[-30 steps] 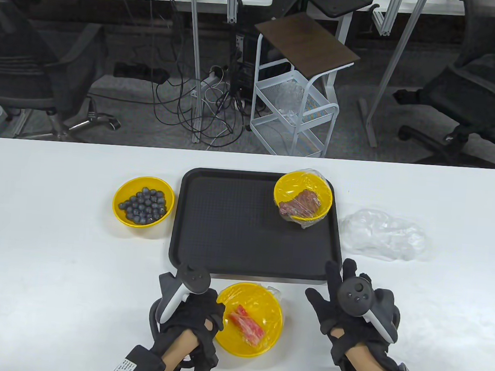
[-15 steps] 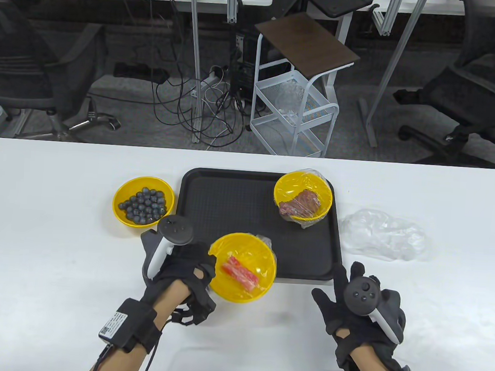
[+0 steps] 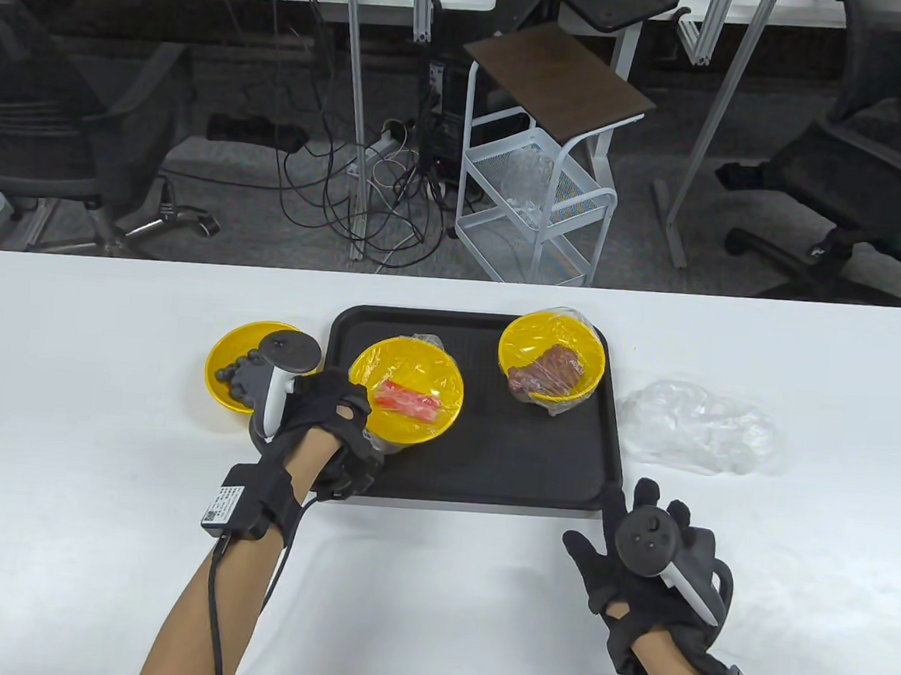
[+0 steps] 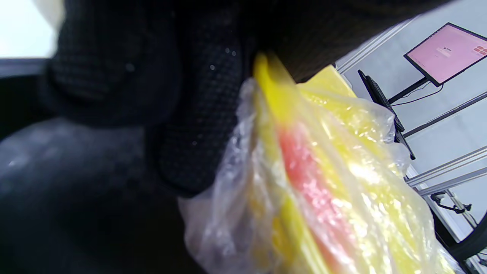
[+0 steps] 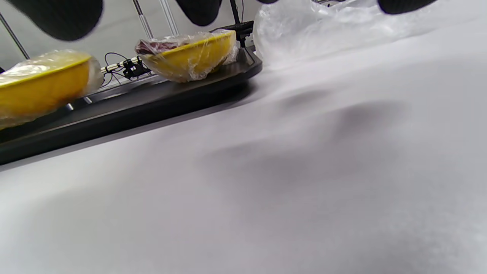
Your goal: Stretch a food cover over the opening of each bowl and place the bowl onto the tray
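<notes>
Bowl w/ red food (image 3: 405, 398), plastic cover on, is over the black tray (image 3: 456, 463), left side. Left hand (image 3: 331, 422) grips its near edge. Right hand (image 3: 647, 559) lies flat on the table (image 3: 96, 481), fingers spread, holding nothing.

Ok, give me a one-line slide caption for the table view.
Left hand carries the covered bowl of red food over the tray; right hand rests open.

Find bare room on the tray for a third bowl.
Free: the tray's near strip, in front of the meat bowl. Crowded: far left, where the left hand holds the covered bowl.
</notes>
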### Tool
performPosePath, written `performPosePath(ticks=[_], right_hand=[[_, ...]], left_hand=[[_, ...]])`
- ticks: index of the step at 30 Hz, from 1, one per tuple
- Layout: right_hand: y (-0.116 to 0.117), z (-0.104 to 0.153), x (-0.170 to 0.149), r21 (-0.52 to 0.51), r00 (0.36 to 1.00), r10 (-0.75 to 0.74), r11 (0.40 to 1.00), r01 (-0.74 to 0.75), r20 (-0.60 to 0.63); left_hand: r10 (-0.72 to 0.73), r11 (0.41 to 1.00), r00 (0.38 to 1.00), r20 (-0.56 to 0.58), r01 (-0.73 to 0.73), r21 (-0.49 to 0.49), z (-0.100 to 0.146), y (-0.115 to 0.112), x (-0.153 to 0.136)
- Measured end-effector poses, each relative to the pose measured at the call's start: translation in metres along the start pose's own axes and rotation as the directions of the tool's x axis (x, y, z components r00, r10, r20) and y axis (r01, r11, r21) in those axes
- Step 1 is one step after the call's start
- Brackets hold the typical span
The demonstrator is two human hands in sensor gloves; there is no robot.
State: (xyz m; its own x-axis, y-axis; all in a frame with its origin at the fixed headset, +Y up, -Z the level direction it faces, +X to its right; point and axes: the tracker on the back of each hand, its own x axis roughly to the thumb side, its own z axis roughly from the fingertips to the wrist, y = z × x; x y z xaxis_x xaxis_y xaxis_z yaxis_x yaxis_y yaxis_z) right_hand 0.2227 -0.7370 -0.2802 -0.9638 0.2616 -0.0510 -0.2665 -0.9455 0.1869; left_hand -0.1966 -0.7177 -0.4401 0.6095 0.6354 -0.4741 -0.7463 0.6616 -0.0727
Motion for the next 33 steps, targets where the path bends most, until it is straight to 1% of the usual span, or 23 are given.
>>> performPosePath(ticks=[4,7,10,12,18,20,24,27,30,32,33], right_hand=[[0.0,0.004,0.009,-0.003,0.997,0.063,0.998,-0.063,0.038],[0.0,0.008,0.018,-0.016,0.994,0.083,0.996,-0.082,0.067],[0.003,0.009,0.024,-0.009,0.991,0.101,0.995,-0.1,0.083],[0.006,0.009,0.028,0.004,0.99,0.108,0.994,-0.109,0.094],[0.011,0.008,0.032,0.022,0.988,0.112,0.993,-0.115,0.104],[0.011,0.008,0.031,0.026,0.989,0.103,0.994,-0.106,0.103],[0.01,0.009,0.029,0.033,0.991,0.081,0.996,-0.085,0.103],[0.009,0.01,0.028,0.03,0.991,0.082,0.996,-0.085,0.102],[0.006,0.012,0.028,0.013,0.991,0.082,0.996,-0.084,0.103],[0.006,0.012,0.03,0.007,0.99,0.089,0.996,-0.09,0.107],[0.006,0.012,0.03,0.005,0.989,0.101,0.995,-0.102,0.11]], left_hand=[[-0.013,1.0,1.0,0.0,0.013,0.018,-0.015,-0.001,-0.002],[-0.004,1.0,1.0,-0.024,0.005,0.022,-0.024,-0.003,-0.007],[-0.004,1.0,1.0,-0.027,0.004,0.022,-0.031,-0.002,-0.01],[0.022,0.999,0.999,-0.038,-0.02,0.036,-0.036,0.0,-0.012],[0.082,0.993,0.995,-0.065,-0.076,0.09,-0.043,0.002,-0.017],[0.079,0.993,0.995,-0.062,-0.073,0.092,-0.043,0.001,-0.016],[0.102,0.993,0.993,-0.056,-0.098,0.073,-0.041,0.0,-0.016],[0.128,0.99,0.99,-0.053,-0.125,0.063,-0.034,0.002,-0.015],[0.116,0.99,0.993,-0.029,-0.113,0.087,-0.019,0.017,-0.009],[0.108,0.989,0.994,0.008,-0.109,0.102,-0.006,0.031,-0.003],[0.102,0.989,0.994,0.026,-0.104,0.109,0.003,0.042,0.001]])
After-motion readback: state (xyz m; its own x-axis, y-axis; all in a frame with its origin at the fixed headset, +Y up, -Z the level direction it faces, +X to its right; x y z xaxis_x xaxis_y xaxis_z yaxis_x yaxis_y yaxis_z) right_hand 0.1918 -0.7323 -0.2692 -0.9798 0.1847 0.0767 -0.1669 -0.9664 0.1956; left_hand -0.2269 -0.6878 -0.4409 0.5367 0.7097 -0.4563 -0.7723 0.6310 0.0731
